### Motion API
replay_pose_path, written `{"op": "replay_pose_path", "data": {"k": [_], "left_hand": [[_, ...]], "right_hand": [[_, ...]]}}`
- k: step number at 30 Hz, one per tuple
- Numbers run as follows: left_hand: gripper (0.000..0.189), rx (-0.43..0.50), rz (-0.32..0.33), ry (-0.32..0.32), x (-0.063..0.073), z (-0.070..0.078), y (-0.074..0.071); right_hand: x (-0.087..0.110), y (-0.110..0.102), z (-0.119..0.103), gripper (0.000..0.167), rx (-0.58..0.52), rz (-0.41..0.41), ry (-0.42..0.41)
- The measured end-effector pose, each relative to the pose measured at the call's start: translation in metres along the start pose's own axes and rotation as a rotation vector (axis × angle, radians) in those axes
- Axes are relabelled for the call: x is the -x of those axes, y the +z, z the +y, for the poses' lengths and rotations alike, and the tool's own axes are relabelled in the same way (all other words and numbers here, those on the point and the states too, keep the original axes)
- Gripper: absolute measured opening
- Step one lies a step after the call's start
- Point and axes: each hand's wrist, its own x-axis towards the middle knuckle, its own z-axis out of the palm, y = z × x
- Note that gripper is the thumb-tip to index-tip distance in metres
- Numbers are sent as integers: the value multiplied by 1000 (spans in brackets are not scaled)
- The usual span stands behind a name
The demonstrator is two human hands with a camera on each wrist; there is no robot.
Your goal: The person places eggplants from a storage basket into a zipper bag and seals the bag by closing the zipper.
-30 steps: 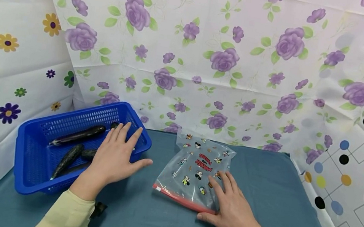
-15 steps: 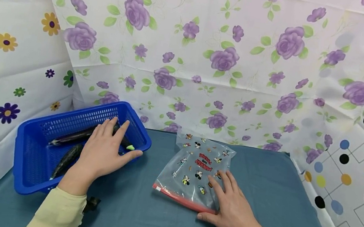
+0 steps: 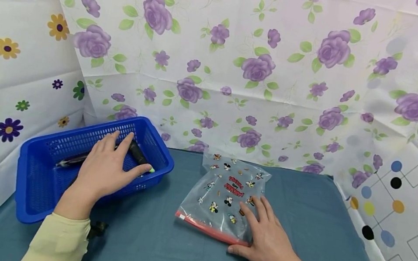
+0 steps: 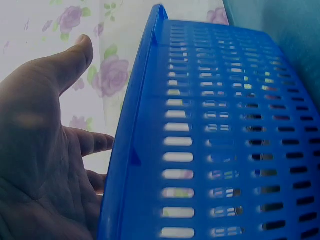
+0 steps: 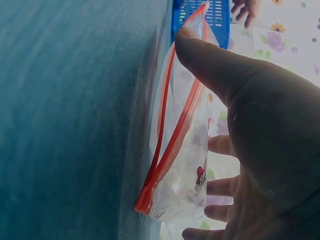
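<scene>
My left hand [image 3: 104,169] hovers over a blue plastic basket [image 3: 29,182], fingers spread and nothing held. In the left wrist view its thumb stands above the slotted basket wall [image 4: 142,130], with the fingers partly hidden behind the rim. Inside lie a long dark eggplant [image 3: 70,160], partly covered by the hand, and a dark, elongated vegetable [image 3: 138,154] with a pale green tip. My right hand [image 3: 269,242] rests with extended fingers on a clear cartoon-printed zip bag [image 3: 220,193]. The bag's red zip edge [image 5: 175,145] gapes apart in the right wrist view, near the thumb.
A blue-green cloth [image 3: 162,248] covers the table. Floral sheeting [image 3: 251,109] rises behind it, and a dotted sheet [image 3: 412,210] borders the right side. A small black object [image 3: 97,229] shows beside the left sleeve.
The left hand has shifted leftward across the basket, uncovering the green-tipped vegetable and covering more of the others. My right hand and the bag have stayed nearly still.
</scene>
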Motion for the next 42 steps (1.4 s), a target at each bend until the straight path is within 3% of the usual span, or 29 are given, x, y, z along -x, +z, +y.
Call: {"op": "replay_pose_path", "data": {"k": [14, 23, 42], "left_hand": [[117, 23, -41, -66, -1, -32, -10], [119, 20, -119, -133, -2, -50, -12], [127, 21, -257, -221, 6, -64, -8]], "right_hand": [[0, 0, 0, 120, -13, -14, 8], [0, 0, 0, 120, -14, -20, 12], [0, 1, 1, 117, -32, -32, 24]]}}
